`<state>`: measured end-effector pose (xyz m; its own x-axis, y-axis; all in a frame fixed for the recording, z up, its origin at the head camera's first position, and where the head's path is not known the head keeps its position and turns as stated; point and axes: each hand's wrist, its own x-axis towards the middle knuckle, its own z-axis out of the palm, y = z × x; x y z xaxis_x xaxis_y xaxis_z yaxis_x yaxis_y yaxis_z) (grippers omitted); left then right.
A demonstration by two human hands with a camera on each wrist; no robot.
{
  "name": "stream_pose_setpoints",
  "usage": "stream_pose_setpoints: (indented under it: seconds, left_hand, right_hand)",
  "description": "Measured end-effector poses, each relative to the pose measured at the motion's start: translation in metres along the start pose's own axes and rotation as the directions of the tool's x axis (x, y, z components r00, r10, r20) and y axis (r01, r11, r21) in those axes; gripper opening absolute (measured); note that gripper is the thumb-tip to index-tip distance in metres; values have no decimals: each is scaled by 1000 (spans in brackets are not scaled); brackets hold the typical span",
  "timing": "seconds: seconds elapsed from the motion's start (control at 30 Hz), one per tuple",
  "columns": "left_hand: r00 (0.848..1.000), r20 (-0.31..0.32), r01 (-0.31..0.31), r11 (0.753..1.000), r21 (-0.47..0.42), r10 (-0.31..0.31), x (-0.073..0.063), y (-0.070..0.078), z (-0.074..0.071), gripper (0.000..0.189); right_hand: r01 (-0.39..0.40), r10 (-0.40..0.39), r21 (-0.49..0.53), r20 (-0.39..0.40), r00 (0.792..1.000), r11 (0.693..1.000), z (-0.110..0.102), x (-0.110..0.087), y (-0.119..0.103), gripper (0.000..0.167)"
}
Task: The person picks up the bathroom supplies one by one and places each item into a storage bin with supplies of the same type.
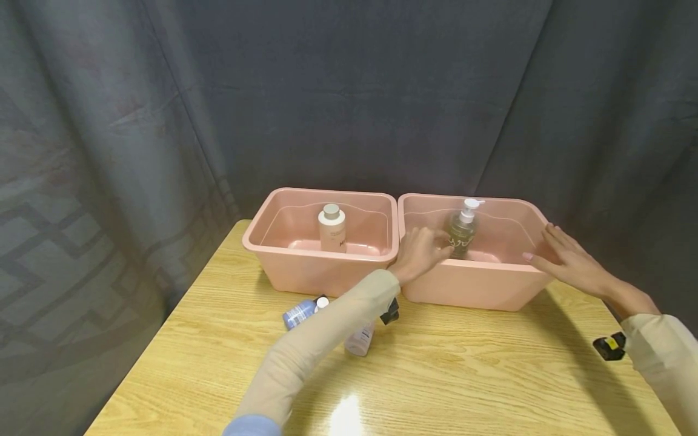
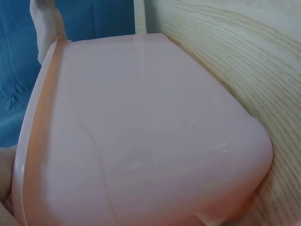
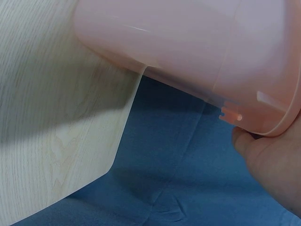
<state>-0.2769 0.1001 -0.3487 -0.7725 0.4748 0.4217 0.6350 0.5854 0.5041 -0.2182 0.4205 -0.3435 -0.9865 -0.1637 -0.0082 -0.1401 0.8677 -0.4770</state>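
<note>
Pink bin (image 1: 474, 284) lies between left hand (image 1: 418, 253) (grip unclear) and right hand (image 1: 575, 261); latter spread.

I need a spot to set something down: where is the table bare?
The wooden table is bare between the pale pink bottle and the right sleeve, and left of the blue bottle to the table's edge. It is crowded around the left sleeve, before the left pink tub.
</note>
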Motion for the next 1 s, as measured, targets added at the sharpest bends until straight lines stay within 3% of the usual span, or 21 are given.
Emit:
stream_pose_setpoints:
  seconds: [1.0]
  left_hand:
    - [1000,-8,-23,1000,7,23,-1,0,-3,25]
  right_hand:
    - [8,-8,-8,11,1000,1000,-2,0,-1,90]
